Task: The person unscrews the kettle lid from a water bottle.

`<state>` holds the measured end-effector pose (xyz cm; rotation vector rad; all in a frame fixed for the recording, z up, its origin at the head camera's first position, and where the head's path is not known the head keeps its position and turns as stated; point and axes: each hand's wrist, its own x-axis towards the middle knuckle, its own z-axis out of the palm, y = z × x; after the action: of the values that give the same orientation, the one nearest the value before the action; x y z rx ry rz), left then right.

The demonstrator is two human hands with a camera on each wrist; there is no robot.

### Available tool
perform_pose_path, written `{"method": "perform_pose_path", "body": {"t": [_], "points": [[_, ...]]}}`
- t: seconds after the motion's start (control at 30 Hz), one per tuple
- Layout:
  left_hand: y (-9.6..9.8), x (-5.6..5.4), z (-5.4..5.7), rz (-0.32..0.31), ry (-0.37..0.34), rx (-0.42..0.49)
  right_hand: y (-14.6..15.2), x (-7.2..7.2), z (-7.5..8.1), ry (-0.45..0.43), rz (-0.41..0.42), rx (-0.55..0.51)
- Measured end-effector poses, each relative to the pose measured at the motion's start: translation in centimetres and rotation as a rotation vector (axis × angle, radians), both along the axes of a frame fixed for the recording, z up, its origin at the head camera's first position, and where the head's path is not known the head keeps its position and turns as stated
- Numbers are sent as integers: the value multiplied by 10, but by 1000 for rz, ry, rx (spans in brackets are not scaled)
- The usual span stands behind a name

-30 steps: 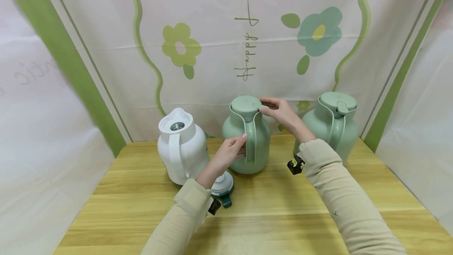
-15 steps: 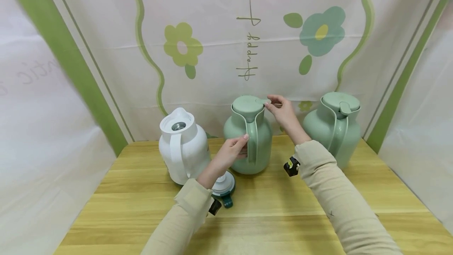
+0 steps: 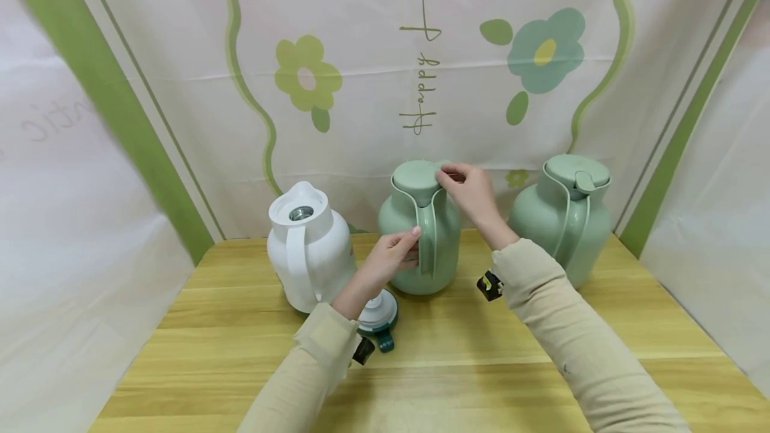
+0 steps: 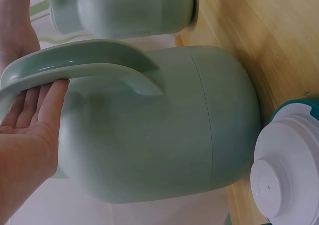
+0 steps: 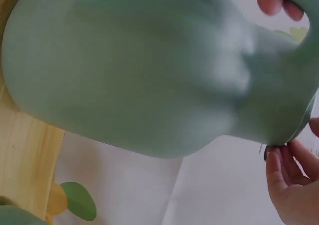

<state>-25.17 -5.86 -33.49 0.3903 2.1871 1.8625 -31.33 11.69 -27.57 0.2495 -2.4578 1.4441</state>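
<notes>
Woodgrain tabletop (image 3: 445,386) nearest. On it, an upturned round white plastic lid with dark green rim and tab (image 3: 377,313), near the glossy white pot-bellied jug (image 3: 329,246), whose mouth is uncovered. Left hand (image 3: 385,259): fingers curled behind the curved sage-green plastic handle (image 3: 426,246), thumb against its edge, gripping.

That handle belongs to the sage-green rounded plastic jug (image 3: 448,246), upright at table centre, toward the back. Right hand (image 3: 472,196): thumb and fingers bent in a pinch at the flat sage-green disc lid (image 3: 415,176), on its right edge; tab mostly hidden.

Change: over the last second, the tab swung from the handle side round toward the back right, counterclockwise from above. Reads as unscrewing, partway; lid still sits in the mouth, so not off yet.

Farther right: matching sage-green lidded jug (image 3: 535,219), untouched. Behind everything, flower-printed pale backdrop cloth (image 3: 361,152).
</notes>
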Motion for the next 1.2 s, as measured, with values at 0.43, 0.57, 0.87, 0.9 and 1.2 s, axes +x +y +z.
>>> {"method": "perform_pose_path", "body": {"t": [0.43,0.57,0.87,0.9,1.2], "points": [[1,1,2,-2,-4,-3,-11,6,10,-56,65,270],[1,2,2,-7,-6,-5,-12,5,10,-81,57,270],[1,3,4,-13,-1,-11,-11,5,12,-89,42,265],[1,3,4,-13,0,-12,-11,5,12,-85,46,267],[0,2,2,4,-3,-21,-6,5,18,-127,89,176]]}}
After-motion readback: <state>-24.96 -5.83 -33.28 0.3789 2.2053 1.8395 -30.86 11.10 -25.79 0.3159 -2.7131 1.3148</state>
